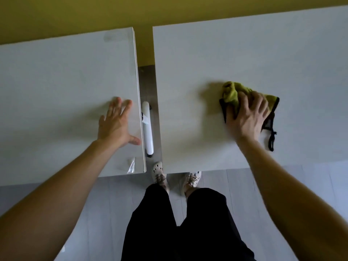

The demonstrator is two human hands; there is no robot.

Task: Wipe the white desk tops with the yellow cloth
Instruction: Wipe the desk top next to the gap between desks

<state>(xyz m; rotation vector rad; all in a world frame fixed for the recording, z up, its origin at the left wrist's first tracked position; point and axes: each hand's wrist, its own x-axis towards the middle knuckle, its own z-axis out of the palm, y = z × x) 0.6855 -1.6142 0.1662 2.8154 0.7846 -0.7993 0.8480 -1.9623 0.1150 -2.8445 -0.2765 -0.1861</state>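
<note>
Forearms [56, 194] run out to both hands. Right hand [248, 117], fingers spread and nearly straight, presses the yellow cloth [232, 91] onto the right desk top [244, 53], with the cloth bunched at the hand's 11 o'clock. Left hand [116, 123] rests flat and empty on the left desk top [56, 81], at 9 o'clock across the gap. The right desk's long axis runs 9 to 3, so strokes likely follow it.

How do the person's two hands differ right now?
The left hand lies flat with straight fingers on the left desk top, holding nothing; the right hand presses the yellow cloth onto the right desk top. The left hand sits beside the gap between the desks; the right hand is farther from it. Both are palm down.
</note>
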